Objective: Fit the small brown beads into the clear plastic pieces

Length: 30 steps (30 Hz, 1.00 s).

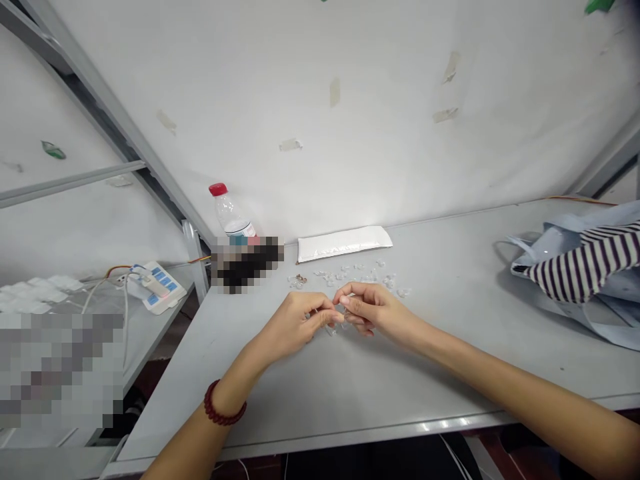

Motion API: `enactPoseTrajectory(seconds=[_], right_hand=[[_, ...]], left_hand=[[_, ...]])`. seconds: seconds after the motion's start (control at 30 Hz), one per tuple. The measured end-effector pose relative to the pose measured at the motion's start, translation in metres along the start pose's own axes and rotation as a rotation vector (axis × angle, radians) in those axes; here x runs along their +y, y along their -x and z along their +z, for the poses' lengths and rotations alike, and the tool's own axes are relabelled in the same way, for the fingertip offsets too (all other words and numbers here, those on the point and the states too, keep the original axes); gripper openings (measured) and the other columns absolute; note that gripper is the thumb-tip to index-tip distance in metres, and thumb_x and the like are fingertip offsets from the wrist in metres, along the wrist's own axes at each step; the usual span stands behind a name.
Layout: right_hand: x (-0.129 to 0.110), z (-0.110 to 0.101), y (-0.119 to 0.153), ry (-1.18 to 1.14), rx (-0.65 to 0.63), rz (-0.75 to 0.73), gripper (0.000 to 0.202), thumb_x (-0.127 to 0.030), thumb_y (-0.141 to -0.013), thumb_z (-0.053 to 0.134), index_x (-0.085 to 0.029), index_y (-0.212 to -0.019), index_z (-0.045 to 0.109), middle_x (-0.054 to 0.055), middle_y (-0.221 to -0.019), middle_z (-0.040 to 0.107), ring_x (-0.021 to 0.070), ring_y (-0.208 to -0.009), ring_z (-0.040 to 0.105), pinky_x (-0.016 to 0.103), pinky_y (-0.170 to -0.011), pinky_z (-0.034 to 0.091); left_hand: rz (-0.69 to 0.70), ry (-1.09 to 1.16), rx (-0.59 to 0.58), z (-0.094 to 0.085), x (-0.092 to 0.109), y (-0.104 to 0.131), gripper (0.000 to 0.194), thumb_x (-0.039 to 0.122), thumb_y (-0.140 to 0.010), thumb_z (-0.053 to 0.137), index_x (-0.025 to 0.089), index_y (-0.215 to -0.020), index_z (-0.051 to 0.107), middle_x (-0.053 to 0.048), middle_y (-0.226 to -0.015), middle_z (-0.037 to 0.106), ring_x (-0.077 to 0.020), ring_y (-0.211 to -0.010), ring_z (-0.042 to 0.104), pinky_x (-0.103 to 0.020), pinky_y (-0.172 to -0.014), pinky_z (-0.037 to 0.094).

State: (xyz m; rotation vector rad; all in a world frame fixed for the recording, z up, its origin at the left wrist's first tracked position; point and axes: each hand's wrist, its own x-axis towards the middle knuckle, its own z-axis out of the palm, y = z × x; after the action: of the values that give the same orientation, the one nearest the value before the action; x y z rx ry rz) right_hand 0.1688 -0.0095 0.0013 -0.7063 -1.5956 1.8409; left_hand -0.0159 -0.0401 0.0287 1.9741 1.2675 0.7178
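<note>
My left hand (306,321) and my right hand (367,308) meet fingertip to fingertip above the grey table (400,387). The fingers of both are pinched together. Whatever lies between the fingertips is too small and too covered to name. Just below and behind the fingers, a few clear pieces (331,329) show. Beyond my hands, several small clear plastic pieces (357,272) are scattered on the tabletop. A little brownish item (300,279) sits among clear ones to their left. On my left wrist is a dark red beaded bracelet (225,403).
Behind the pieces lies a long white packet (345,243). A red-capped plastic bottle (231,212) stands at the back left, beside a blurred patch. At right rests a light blue bag (600,313) with striped cloth (580,270). A power strip (159,287) is on the left neighbouring table.
</note>
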Motion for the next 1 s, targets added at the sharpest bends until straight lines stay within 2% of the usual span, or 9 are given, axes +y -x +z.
enactPoseTrajectory(seconds=[0.23,0.47,0.53,0.6,0.73,0.8,0.87,0.93,1.0], right_hand=[[-0.001,0.003,0.002,-0.005,0.006,0.007,0.03,-0.048,-0.085,0.059,-0.019,-0.082,0.052,-0.008,-0.053,0.036,0.0068,-0.047,0.028,0.022,-0.045,0.024],[0.0,-0.001,0.003,0.085,0.009,-0.019,0.026,-0.046,-0.089,0.054,-0.02,-0.085,0.052,-0.008,-0.055,0.037,0.0068,-0.048,0.028,0.022,-0.046,0.023],[0.0,-0.002,0.001,0.135,0.015,-0.024,0.024,-0.043,-0.088,0.055,-0.02,-0.088,0.052,-0.007,-0.055,0.042,0.0072,-0.049,0.033,0.022,-0.047,0.025],[0.0,-0.002,-0.001,0.168,0.004,-0.03,0.022,-0.04,-0.087,0.057,-0.019,-0.092,0.053,-0.005,-0.057,0.051,0.0084,-0.053,0.042,0.022,-0.05,0.03],[0.002,-0.002,-0.005,0.253,0.03,-0.044,0.021,-0.037,-0.088,0.057,-0.019,-0.097,0.054,-0.001,-0.065,0.061,0.0111,-0.06,0.054,0.024,-0.056,0.037],[0.002,-0.005,-0.006,0.352,0.051,-0.046,0.023,-0.038,-0.088,0.056,-0.018,-0.099,0.054,0.0,-0.066,0.063,0.0118,-0.062,0.056,0.025,-0.057,0.038],[0.003,-0.01,-0.008,0.478,0.067,-0.062,0.026,-0.039,-0.088,0.056,-0.018,-0.101,0.056,0.001,-0.068,0.065,0.0126,-0.063,0.056,0.026,-0.058,0.039],[0.004,-0.016,-0.009,0.619,0.102,-0.087,0.026,-0.039,-0.086,0.058,-0.017,-0.099,0.058,0.002,-0.071,0.065,0.0127,-0.063,0.056,0.027,-0.059,0.039],[0.005,-0.021,-0.011,0.75,0.141,-0.116,0.021,-0.035,-0.085,0.06,-0.017,-0.096,0.061,0.002,-0.074,0.065,0.0121,-0.062,0.053,0.027,-0.059,0.039]], left_hand=[[0.158,-0.128,0.016,0.003,-0.007,0.001,0.025,0.027,-0.089,0.051,0.018,-0.071,0.065,0.002,-0.064,0.062,-0.0094,-0.055,0.049,-0.022,-0.06,0.041],[0.252,-0.116,-0.005,0.008,-0.013,0.003,0.027,0.028,-0.093,0.046,0.017,-0.079,0.065,-0.002,-0.073,0.064,-0.0116,-0.066,0.053,-0.023,-0.065,0.042],[0.195,-0.084,-0.043,0.009,-0.011,0.004,0.025,0.026,-0.092,0.046,0.017,-0.08,0.066,-0.001,-0.072,0.064,-0.0111,-0.065,0.052,-0.023,-0.064,0.041],[0.077,-0.014,-0.119,0.009,-0.009,0.004,0.021,0.026,-0.09,0.049,0.018,-0.082,0.066,0.001,-0.071,0.063,-0.0099,-0.061,0.05,-0.022,-0.06,0.04],[-0.086,0.097,-0.204,0.005,-0.006,0.003,0.024,0.037,-0.086,0.054,0.017,-0.082,0.067,0.002,-0.067,0.06,-0.0088,-0.055,0.045,-0.021,-0.051,0.035],[-0.119,0.055,-0.16,0.001,-0.009,0.0,0.026,0.038,-0.086,0.052,0.017,-0.081,0.067,0.002,-0.061,0.057,-0.009,-0.052,0.044,-0.021,-0.049,0.034],[-0.122,-0.06,-0.059,-0.003,-0.016,-0.003,0.025,0.035,-0.085,0.051,0.017,-0.077,0.066,0.002,-0.06,0.057,-0.0102,-0.053,0.047,-0.023,-0.052,0.037],[-0.087,-0.209,0.071,-0.008,-0.025,-0.008,0.022,0.033,-0.083,0.053,0.016,-0.074,0.064,0.0,-0.066,0.062,-0.0127,-0.062,0.052,-0.025,-0.06,0.041],[-0.064,-0.323,0.115,-0.013,-0.036,-0.012,0.023,0.035,-0.082,0.054,0.017,-0.076,0.065,-0.003,-0.075,0.065,-0.016,-0.071,0.056,-0.027,-0.066,0.042]])
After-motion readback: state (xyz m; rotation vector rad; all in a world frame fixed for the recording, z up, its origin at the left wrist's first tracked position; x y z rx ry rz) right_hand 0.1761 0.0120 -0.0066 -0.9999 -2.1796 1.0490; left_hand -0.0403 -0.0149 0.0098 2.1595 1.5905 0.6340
